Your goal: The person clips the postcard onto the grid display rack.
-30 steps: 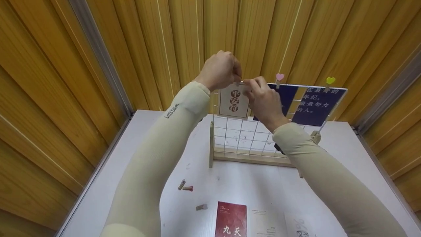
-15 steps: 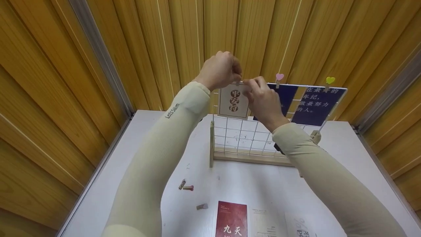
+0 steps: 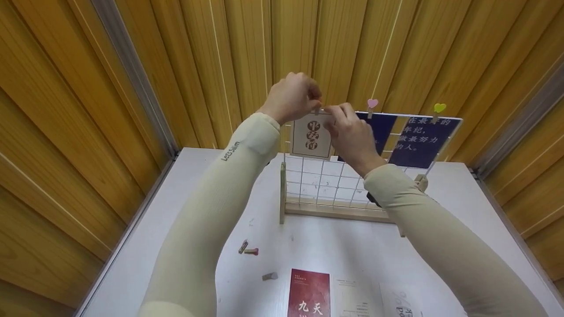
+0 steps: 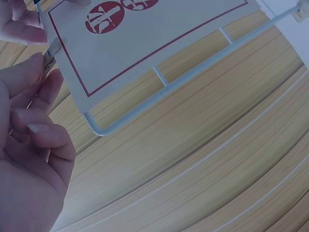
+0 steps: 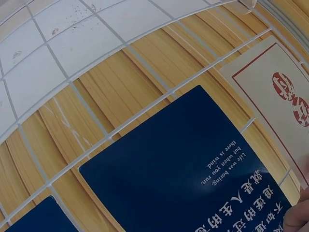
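A cream card point(image 3: 311, 138) with red round characters hangs at the left end of a white wire grid rack point(image 4: 198, 68). At its top edge my left hand point(image 3: 293, 97) pinches a small wooden clothespin point(image 4: 49, 60) between thumb and finger. The clothespin's tip reaches onto the card. My right hand point(image 3: 354, 138) pinches the card's upper right corner against the rack, and its fingertips are partly hidden. Beside it hang a dark blue card point(image 5: 169, 150) under a pink heart clothespin point(image 3: 372, 103) and another blue card point(image 3: 421, 147) under a green heart clothespin point(image 3: 439, 108).
The rack stands on a wooden base point(image 3: 339, 212) on a white table point(image 3: 246, 290). Several small clothespins, one of them red point(image 3: 252, 252), lie at the left. A red card point(image 3: 309, 290) and pale cards point(image 3: 352, 299) lie in front. Wood-patterned walls point(image 3: 246, 35) surround the table.
Both hands keep their grip at the cream card's top edge. The head view has shifted slightly, and the left hand sits a touch lower in it.
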{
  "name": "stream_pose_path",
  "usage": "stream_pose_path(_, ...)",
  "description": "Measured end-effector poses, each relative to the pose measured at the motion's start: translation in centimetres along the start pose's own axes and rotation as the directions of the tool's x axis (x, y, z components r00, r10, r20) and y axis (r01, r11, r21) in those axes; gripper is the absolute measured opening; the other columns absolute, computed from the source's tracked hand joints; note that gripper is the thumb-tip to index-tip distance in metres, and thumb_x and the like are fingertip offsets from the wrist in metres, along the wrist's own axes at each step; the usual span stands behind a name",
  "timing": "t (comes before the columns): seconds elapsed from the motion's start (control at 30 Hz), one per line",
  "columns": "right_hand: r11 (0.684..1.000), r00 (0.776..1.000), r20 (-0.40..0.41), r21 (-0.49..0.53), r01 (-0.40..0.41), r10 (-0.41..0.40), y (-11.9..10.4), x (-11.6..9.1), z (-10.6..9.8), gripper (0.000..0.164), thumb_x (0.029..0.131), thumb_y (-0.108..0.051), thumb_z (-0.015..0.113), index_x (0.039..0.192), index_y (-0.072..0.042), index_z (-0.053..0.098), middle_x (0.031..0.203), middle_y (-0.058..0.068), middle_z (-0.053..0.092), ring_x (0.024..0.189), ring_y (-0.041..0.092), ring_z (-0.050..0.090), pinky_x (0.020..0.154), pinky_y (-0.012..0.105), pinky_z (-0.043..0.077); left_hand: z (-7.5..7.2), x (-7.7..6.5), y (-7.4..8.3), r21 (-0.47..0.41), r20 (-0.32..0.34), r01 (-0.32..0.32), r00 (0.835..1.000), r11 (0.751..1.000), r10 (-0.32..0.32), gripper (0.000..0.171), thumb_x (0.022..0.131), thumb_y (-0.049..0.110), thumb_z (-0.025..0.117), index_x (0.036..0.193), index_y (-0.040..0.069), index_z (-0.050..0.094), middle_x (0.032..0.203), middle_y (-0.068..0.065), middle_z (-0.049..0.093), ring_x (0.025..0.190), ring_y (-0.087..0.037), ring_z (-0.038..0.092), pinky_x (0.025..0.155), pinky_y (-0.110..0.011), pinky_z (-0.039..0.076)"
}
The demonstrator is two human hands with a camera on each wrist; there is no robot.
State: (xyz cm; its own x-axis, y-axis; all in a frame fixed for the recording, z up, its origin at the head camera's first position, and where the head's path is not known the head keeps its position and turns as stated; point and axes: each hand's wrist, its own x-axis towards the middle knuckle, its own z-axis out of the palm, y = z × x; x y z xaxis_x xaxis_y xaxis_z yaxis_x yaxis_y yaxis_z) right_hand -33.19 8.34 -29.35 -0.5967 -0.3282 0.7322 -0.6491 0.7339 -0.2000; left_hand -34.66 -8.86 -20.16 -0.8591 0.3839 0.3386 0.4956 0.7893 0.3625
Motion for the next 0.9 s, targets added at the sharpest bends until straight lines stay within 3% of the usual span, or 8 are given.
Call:
stream_pose_path(0.23,1.0,1.0,0.007,0.004,0.0,0.0,0.0,-0.3,0.1,0.034,0.092,-0.005,0.069,0.125,-0.004,0.059,0.112,0.016,0.058,0.062,0.027,0.063,0.057,0.038,0.055,0.3,-0.1,-0.2,0.003,-0.002,-0.003,1.0,1.0,0.003,0.021,0.093,0.021,0.071,0.111,0.009,0.075,0.103,-0.003,0.071,0.088,-0.014,0.064,0.078,-0.028,0.053)
stream_pose_path(0.57,1.0,1.0,0.005,0.007,0.018,-0.018,0.3,-0.2,0.0,0.052,0.088,-0.004,0.073,0.136,-0.006,0.054,0.137,0.017,0.047,0.055,0.023,0.054,0.057,0.035,0.054,-0.2,-0.6,-0.7,0.016,-0.086,-0.005,0.996,1.0,0.006,0.025,0.094,0.026,0.069,0.114,0.011,0.073,0.11,-0.001,0.069,0.099,-0.013,0.063,0.086,-0.028,0.05)
stream_pose_path(0.73,0.998,0.997,-0.055,0.017,0.06,-0.059,0.0,-0.1,-0.1,0.049,0.088,-0.005,0.073,0.134,-0.006,0.054,0.142,0.019,0.043,0.053,0.023,0.053,0.052,0.035,0.051,-0.6,-1.3,-1.2,0.045,-0.127,-0.008,0.992,0.999,0.014,0.033,0.093,0.031,0.07,0.12,0.012,0.07,0.118,-0.002,0.064,0.107,-0.015,0.061,0.089,-0.028,0.049)
stream_pose_path(0.9,0.989,0.983,-0.128,0.037,0.141,-0.135,-0.6,-0.5,0.1,0.045,0.087,-0.002,0.073,0.128,-0.004,0.055,0.136,0.022,0.043,0.051,0.02,0.05,0.047,0.032,0.048,-1.0,-2.2,-2.2,0.044,-0.169,0.019,0.986,0.999,-0.012,0.036,0.093,0.032,0.07,0.123,0.013,0.069,0.119,-0.002,0.059,0.104,-0.016,0.062,0.085,-0.028,0.05)
